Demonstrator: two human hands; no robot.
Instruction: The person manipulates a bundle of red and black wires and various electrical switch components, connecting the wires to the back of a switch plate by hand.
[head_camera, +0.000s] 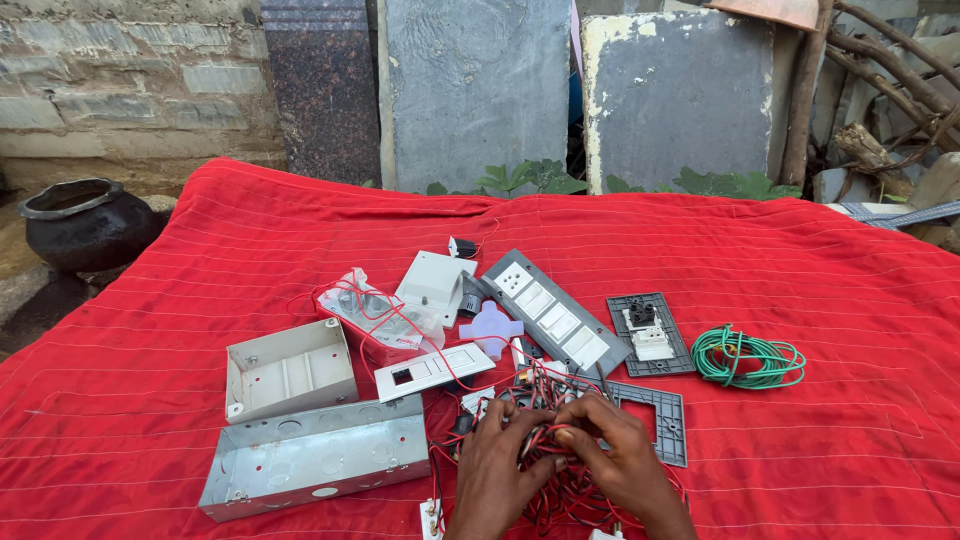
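Covering the worktop, a red cloth (800, 300) carries a long metal box (315, 463) near left, a smaller white box (288, 372) behind it, a grey switch panel (553, 312) farther back, and a green wire coil (745, 357) at right. Nearest, the left hand (495, 465) and right hand (620, 455) pinch a tangle of red and black wires (548, 400), fingers closed on strands; the wiring looks loose, nothing yet mounted in the boxes.

Both hands, left hand (497, 455) and right hand (618, 452), grip tangled red wires (560, 480) on a red cloth (800, 260). A metal box (315, 462) lies left, a green coil (746, 358) right.
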